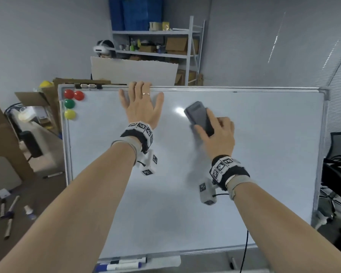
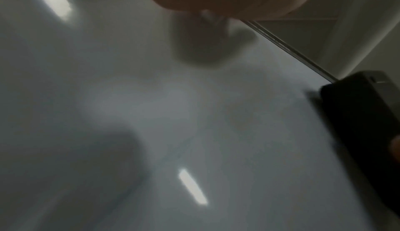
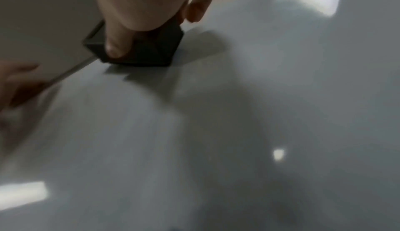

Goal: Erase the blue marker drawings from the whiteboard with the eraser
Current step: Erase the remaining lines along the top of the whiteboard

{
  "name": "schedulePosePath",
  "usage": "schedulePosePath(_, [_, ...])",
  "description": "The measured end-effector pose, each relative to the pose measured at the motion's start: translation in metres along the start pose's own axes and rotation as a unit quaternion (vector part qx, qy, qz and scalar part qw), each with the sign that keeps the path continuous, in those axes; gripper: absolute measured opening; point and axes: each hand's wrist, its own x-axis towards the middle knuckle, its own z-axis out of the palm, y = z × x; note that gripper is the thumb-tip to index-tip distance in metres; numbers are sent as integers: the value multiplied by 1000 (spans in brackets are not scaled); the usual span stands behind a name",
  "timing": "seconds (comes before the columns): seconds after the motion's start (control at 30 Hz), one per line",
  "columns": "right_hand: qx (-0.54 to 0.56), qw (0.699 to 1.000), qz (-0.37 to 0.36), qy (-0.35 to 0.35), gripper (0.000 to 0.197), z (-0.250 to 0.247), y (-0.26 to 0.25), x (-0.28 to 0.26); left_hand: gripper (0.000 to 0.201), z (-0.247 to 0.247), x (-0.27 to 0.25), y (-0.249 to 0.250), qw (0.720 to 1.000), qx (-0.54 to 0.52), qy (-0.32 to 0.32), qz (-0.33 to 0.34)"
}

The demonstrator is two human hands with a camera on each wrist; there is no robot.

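The whiteboard (image 1: 264, 154) stands tilted in front of me and its surface shows no blue marks in the head view. My right hand (image 1: 217, 133) grips a dark grey eraser (image 1: 198, 117) and presses it flat on the board's upper middle. In the right wrist view my thumb lies along the eraser (image 3: 149, 53) on the board (image 3: 238, 132). My left hand (image 1: 141, 106) lies flat on the board with its middle fingers hooked over the top frame, left of the eraser. The left wrist view shows the board (image 2: 194, 123) and the eraser (image 2: 363, 114) at its right.
Red, green and yellow magnets (image 1: 70, 104) sit at the board's top left corner. Markers (image 1: 124, 264) lie in the tray below. A black office chair (image 1: 339, 170) is at the right, cardboard boxes (image 1: 0, 138) at the left. A person with a headset (image 1: 104, 49) is behind the board near shelves.
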Motion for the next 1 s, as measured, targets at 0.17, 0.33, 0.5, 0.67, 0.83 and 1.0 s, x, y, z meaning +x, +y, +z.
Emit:
schedulePosePath(0.17, [3,991,-110,-77,59,-16,18,-6,58,3,-8,18,999,40,5,-29])
schedulePosePath(0.33, [-18,992,-119,-44,59,-42,61,-3,76,23,-39,61,998,37,33,-49])
schedulePosePath(0.5, [-35,987,-136,-76,58,-56,97,-23,75,49,-99,100,1000,-3,9,-28])
schedulePosePath(0.67, [-44,980,-163,-102,55,-52,98,-55,75,51,-156,77,992,-14,-11,-127])
schedulePosePath(0.83, [-60,967,-205,-138,55,-25,64,-103,78,28,-212,13,967,28,-34,-251])
schedulePosePath(1.0, [-86,933,-251,-243,60,-12,66,-189,79,6,-280,-32,942,54,-119,-311])
